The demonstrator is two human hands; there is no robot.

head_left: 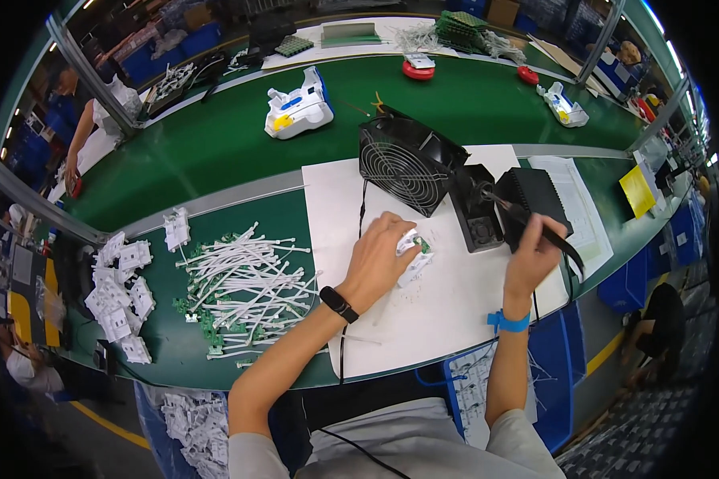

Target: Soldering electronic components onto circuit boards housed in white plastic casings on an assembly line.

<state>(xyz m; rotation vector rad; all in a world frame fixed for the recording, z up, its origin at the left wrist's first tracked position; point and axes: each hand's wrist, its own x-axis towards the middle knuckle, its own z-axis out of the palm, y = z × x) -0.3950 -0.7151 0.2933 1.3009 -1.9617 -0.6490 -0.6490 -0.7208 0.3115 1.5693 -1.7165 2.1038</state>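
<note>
My left hand (379, 257), with a black band on its wrist, has its fingers closed on a small white plastic housing (415, 270) on the white sheet. A bit of green circuit board (423, 244) shows in that housing. My right hand (533, 257), wearing a blue wrist strap (509, 322), grips a soldering iron (516, 211). The iron's front end lies at the black iron stand (478, 227), and its black cable bends down past the hand. Beyond my left hand stands a black fan (407, 164) with a round wire guard.
Left of the sheet (335, 207) lie several white wires with green boards (244, 287) and a pile of white housings (116, 299). Right of the stand sits a black box (535, 199) beside papers (587, 215). Beyond, white-and-blue devices (299, 108) rest on the green belt (216, 148). A co-worker's arm (80, 144) reaches in at left.
</note>
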